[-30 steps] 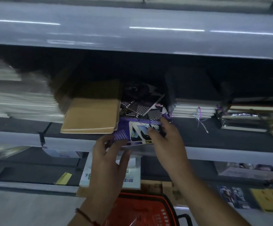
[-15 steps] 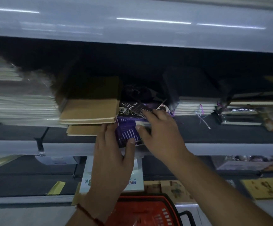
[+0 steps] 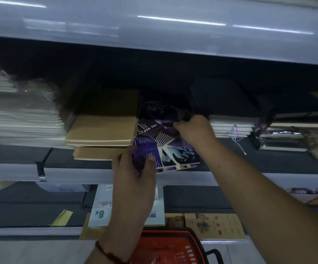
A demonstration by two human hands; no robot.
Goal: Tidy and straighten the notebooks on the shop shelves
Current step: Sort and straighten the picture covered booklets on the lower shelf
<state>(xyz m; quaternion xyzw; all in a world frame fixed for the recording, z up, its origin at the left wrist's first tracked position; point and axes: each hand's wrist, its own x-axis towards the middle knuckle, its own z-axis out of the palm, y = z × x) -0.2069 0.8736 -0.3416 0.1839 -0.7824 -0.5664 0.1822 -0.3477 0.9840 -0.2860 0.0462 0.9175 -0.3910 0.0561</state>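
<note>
Here, two hands work at a heap of purple notebooks on a shop shelf.
The left hand (image 3: 133, 174) pinches the front-left corner of the purple notebook (image 3: 175, 157) jutting over the shelf edge (image 3: 11, 171), thumb on its cover; the right hand (image 3: 194, 128) reaches further back, fingers curled round a dark notebook (image 3: 181, 114) above the tilted "FOR YOU" notebook (image 3: 158, 132), just beside the kraft-brown notebooks (image 3: 103, 130).

My left hand (image 3: 133, 180) reaches up, fingers and thumb curled in a pinch, a red cord at its wrist. My right hand (image 3: 194, 128) stretches farther forward and above it, fingers bent and closed in a grip, forearm slanting down to the right.
</note>
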